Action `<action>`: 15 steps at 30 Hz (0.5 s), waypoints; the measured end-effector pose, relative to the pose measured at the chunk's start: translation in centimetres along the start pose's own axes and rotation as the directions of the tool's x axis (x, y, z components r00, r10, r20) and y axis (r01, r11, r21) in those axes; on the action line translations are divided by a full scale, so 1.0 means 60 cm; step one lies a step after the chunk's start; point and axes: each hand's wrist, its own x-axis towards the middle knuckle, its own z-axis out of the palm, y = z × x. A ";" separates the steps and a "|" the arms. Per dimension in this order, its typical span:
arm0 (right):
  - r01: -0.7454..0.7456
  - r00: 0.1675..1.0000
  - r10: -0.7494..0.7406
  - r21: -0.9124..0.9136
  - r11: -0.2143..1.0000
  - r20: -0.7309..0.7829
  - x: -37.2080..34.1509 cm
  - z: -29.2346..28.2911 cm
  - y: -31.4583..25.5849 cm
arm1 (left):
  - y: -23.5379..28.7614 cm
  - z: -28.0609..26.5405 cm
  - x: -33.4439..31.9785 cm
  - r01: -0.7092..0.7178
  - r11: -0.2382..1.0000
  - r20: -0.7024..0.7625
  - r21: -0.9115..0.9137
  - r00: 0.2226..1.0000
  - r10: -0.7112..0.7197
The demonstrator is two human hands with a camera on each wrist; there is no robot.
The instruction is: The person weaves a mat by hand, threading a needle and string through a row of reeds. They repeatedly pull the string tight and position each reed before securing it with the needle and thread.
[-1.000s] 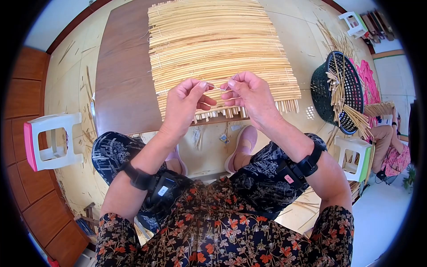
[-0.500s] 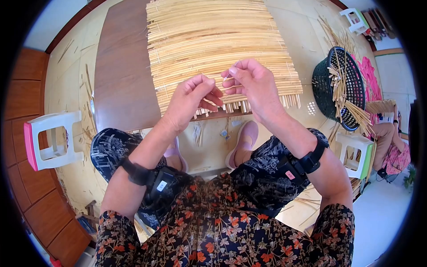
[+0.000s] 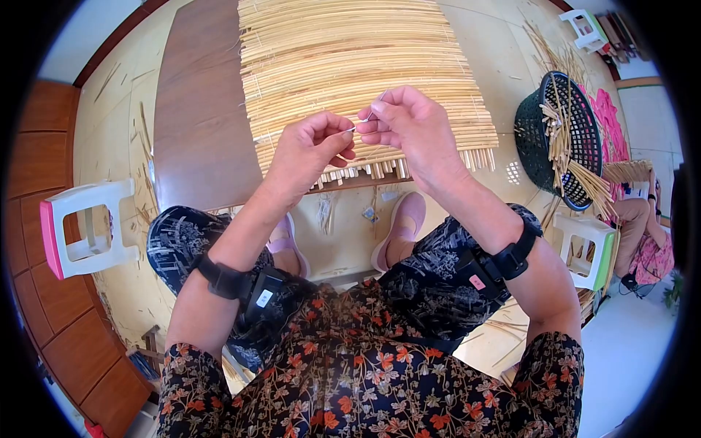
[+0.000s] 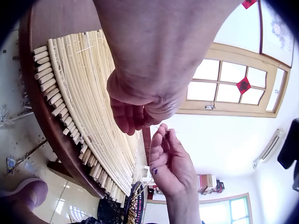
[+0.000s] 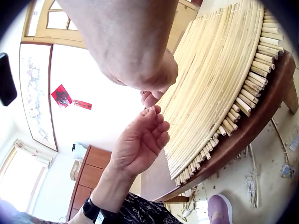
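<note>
A mat of pale reed stalks (image 3: 350, 58) lies on a brown table (image 3: 197, 109), its near edge made of uneven stalk ends. Above that near edge, the left hand (image 3: 310, 150) pinches one end of a thin whitish thread (image 3: 351, 130) between thumb and forefinger. The right hand (image 3: 416, 131) pinches the thread too, with a thin, needle-like piece (image 3: 380, 97) rising from its fingertips. Both hands are close together but apart. In the right wrist view, the left hand (image 5: 140, 144) has its thumb and forefinger together; the thread is too fine to follow there.
At the right, a dark green basket (image 3: 533, 139) holds reed stalks. A white stool with a pink edge (image 3: 87, 230) stands left, and a white and green stool (image 3: 584, 248) right. Another person (image 3: 650, 233) sits at the far right. Loose stalks lie on the floor.
The hands separated at half a second ago, and the left hand now pinches the thread again close to the right. Both hands have risen slightly in the head view.
</note>
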 end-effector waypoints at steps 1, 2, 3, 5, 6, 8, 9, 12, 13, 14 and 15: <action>-0.001 1.000 0.001 0.000 1.000 0.000 0.000 0.000 0.001 | -0.001 0.000 0.000 -0.002 1.000 -0.021 0.019 1.000 0.002; 0.002 1.000 -0.002 0.004 1.000 0.002 0.001 0.000 0.002 | -0.002 -0.001 0.001 -0.001 1.000 -0.021 0.018 1.000 0.001; 0.006 1.000 -0.006 0.008 1.000 0.005 0.001 0.000 0.003 | -0.004 -0.002 0.001 -0.010 0.999 -0.032 0.038 0.999 0.012; 0.010 1.000 -0.010 0.006 1.000 -0.003 0.001 0.000 0.002 | -0.004 -0.002 0.001 -0.020 0.998 -0.043 0.058 0.999 0.023; 0.013 1.000 -0.013 0.005 1.000 -0.011 0.000 0.001 0.000 | -0.003 0.000 -0.001 -0.010 0.998 -0.065 0.066 0.998 0.014; 0.019 1.000 -0.018 0.015 1.000 -0.023 0.001 0.002 -0.001 | -0.001 0.001 -0.001 -0.001 0.997 -0.087 0.074 0.996 0.007; 0.024 0.999 -0.023 0.027 0.999 -0.036 0.002 0.003 -0.001 | 0.000 0.000 -0.001 0.006 0.997 -0.091 0.082 0.996 0.001; 0.058 0.997 -0.057 0.026 0.998 -0.054 0.002 0.005 -0.003 | 0.000 0.001 -0.002 0.015 0.997 -0.129 0.081 0.992 -0.005; 0.058 0.997 -0.056 0.026 0.998 -0.054 0.002 0.004 -0.006 | 0.000 0.001 -0.003 0.017 0.997 -0.163 0.072 0.987 -0.005; 0.093 0.993 -0.090 0.039 0.995 -0.071 0.003 0.003 -0.009 | -0.002 0.000 -0.002 0.017 0.997 -0.162 0.072 0.987 -0.005; 0.128 0.988 -0.124 0.050 0.990 -0.088 0.003 0.002 -0.012 | -0.005 -0.002 0.000 0.018 0.999 -0.187 0.032 0.982 -0.012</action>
